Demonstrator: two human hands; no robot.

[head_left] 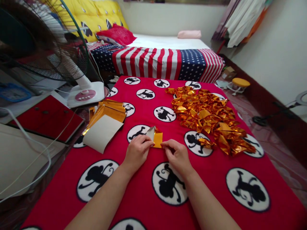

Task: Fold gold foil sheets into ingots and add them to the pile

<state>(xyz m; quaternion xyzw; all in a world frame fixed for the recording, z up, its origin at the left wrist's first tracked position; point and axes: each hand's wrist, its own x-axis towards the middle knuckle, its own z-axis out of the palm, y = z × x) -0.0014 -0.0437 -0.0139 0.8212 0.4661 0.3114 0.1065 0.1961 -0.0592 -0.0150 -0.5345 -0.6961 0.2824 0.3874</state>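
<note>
A small folded gold foil paper (157, 137) lies on the red monkey-print blanket (211, 179), one corner turned up to show its white back. My left hand (137, 151) pinches its left edge. My right hand (176, 155) presses its lower right corner with the fingertips. A stack of flat gold sheets (107, 113), the top one white side up, lies to the left. A pile of several folded gold pieces (208, 116) is heaped to the right.
A standing fan (43, 41) with a white base (86, 94) is at the left, beside a red box (49, 116) and white cables. Behind is a bed with a flag-print cover (163, 62). A yellow stool (240, 83) stands on the floor at right.
</note>
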